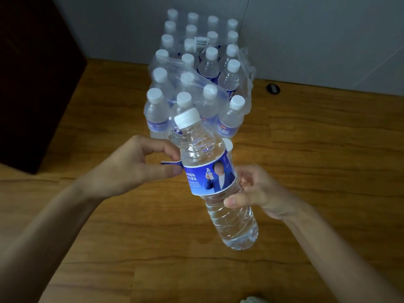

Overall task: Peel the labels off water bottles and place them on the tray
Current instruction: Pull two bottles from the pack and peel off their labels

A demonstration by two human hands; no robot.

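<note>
- My right hand (pixel 260 193) held the bottle (pixel 216 182) low on its body, thumb across the near side just under the label (pixel 211 177), fingers curled round behind.
- My left hand (pixel 140 167) pinched the loose end of the label, thumb and forefinger closed on the blue strip sticking out at the bottle's left edge.
- Bottle was up in the air over the wood floor (pixel 317 160), between both hands, cap (pixel 187 118) tipped far and a bit left, base near and right.
- So the long axis ran near-right to far-left; the label wrapped around it, mostly still on.
- Key relation: the free end lay to the left of the bottle, on my left hand's side, so I judged the next pull should go left and around, across the axis.
- Right hand would need to hold steady or turn the bottle against it.
- Wrapped pack of bottles (pixel 196 73) stood far, behind the held one.
- No tray in view.
</note>
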